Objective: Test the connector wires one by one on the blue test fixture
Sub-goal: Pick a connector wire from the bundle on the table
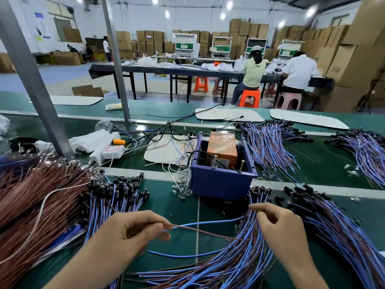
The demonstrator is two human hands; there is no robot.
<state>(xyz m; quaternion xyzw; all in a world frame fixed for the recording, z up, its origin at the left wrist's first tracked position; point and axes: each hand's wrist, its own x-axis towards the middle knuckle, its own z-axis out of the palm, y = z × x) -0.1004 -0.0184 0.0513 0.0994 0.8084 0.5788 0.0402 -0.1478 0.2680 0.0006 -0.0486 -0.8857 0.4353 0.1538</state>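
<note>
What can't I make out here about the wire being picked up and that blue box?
Head view only:
- Far end of the wire pair that the left hand pinches: lost in the bundle at the right hand.
- Floor of the blue test fixture: hidden by its front wall.
- Label on the orange box: too small, wrap glare.
- Rest of the brown wire pile: cut by the left edge.

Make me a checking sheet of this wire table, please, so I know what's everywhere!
Surface: green belt, white boards lying on it.
Job's things: blue test fixture holding an orange box; connector wires in a left bundle and a right bundle; brown wire heap far left.
Clutter: white bags, clear bulbs beside the fixture.
Grips: left grip pinches one brown wire; right grip in the right bundle, hold unclear.
Cables: black cable runs toward the fixture.
Surroundings: cardboard boxes, seated workers at a dark table.
</note>
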